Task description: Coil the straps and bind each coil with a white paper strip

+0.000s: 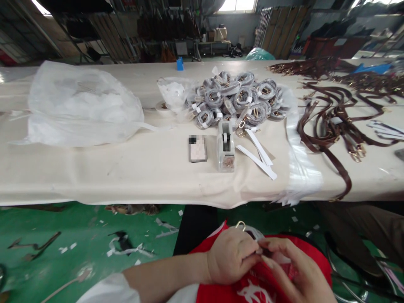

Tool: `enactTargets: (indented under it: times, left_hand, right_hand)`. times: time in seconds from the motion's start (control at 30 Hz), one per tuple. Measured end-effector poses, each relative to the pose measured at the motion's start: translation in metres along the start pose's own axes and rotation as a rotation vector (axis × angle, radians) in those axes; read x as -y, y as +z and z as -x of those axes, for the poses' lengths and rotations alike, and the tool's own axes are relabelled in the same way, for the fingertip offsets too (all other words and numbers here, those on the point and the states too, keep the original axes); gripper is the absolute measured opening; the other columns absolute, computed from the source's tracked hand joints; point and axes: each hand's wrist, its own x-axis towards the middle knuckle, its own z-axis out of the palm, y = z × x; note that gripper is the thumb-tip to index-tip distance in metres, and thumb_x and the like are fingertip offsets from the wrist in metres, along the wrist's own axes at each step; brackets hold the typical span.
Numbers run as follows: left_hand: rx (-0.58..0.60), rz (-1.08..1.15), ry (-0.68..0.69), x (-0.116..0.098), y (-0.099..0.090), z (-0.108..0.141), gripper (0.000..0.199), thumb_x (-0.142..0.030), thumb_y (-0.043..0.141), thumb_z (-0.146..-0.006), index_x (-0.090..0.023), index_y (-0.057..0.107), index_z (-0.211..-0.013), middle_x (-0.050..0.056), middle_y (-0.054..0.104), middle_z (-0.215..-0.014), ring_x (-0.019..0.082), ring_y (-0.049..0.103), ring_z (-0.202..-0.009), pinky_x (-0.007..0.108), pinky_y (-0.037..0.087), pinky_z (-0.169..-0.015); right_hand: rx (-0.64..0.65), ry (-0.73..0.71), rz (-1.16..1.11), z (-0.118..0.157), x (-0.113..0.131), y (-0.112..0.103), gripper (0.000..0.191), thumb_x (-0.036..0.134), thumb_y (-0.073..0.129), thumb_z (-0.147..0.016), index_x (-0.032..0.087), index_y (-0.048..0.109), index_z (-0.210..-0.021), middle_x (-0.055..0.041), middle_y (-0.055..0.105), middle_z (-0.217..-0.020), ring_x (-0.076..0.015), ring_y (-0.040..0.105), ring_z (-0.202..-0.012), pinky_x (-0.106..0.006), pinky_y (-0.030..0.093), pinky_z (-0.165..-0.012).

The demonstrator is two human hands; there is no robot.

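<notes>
Low in front of me, over a red apron (pixel 217 290), my left hand (pixel 232 256) is closed around a coiled strap (pixel 255 232). Only its pale grey edge shows, and a gold metal clasp (pixel 240 225) sticks up past the knuckles. My right hand (pixel 295 265) meets it from the right, thumb and fingers pinched together at the coil beside the left fingertips. What exactly lies between those right fingertips is mostly hidden. On the table beyond are a tape dispenser (pixel 226 147), white paper strips (pixel 259 160) and a pile of coiled grey straps (pixel 240 97) with gold clasps.
A large translucent plastic bag (pixel 85 105) lies at the left of the table (pixel 126 176). Brown straps (pixel 328 122) spread over the right side beside clear plastic sleeves (pixel 299 164). A pixelated small object (pixel 198 149) sits left of the dispenser. Scraps litter the green floor (pixel 94 248).
</notes>
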Motion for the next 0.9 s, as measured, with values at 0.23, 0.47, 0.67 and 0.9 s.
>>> enactTargets:
  times: [0.23,0.47,0.67,0.9]
  left_hand:
    - [-0.115,-0.115,0.027,0.004,-0.016,-0.033,0.026,-0.032,0.045,-0.101,-0.018,0.061,-0.086,0.004,0.065,-0.079,0.017,0.060,-0.073,0.030,0.050,-0.072]
    - [-0.216,0.318,-0.137,-0.001,-0.017,-0.056,0.012,-0.024,0.058,-0.095,-0.018,0.068,-0.095,0.003,0.073,-0.087,0.016,0.066,-0.078,0.026,0.051,-0.075]
    - [-0.149,0.377,-0.200,-0.004,-0.010,-0.054,0.011,-0.023,0.069,-0.088,-0.019,0.074,-0.097,0.002,0.076,-0.086,0.015,0.068,-0.075,0.024,0.051,-0.072]
    - [-0.069,0.316,-0.195,-0.007,-0.010,-0.053,0.016,-0.027,0.062,-0.092,-0.018,0.075,-0.096,0.003,0.075,-0.081,0.016,0.067,-0.072,0.025,0.051,-0.071]
  right_hand:
    - [-0.101,0.421,-0.733,0.010,0.005,-0.010,0.040,0.053,0.066,-0.086,0.021,0.060,-0.062,0.0001,0.053,-0.057,-0.0134,0.049,-0.054,-0.024,0.046,-0.053]
    - [-0.113,0.547,-1.123,0.016,0.000,-0.005,0.037,0.055,0.067,-0.084,0.026,0.076,-0.105,0.0019,0.046,-0.052,-0.0119,0.044,-0.052,-0.024,0.041,-0.054]
    - [0.019,0.618,-1.430,0.015,-0.003,-0.008,0.052,0.062,0.058,-0.085,0.023,0.074,-0.116,0.0071,0.027,-0.044,-0.0098,0.029,-0.041,-0.023,0.034,-0.043]
    - [-0.047,0.799,-1.954,0.012,-0.017,-0.007,0.048,0.046,0.073,-0.085,0.016,0.068,-0.122,0.0153,0.013,-0.045,-0.0039,0.018,-0.040,-0.015,0.031,-0.043]
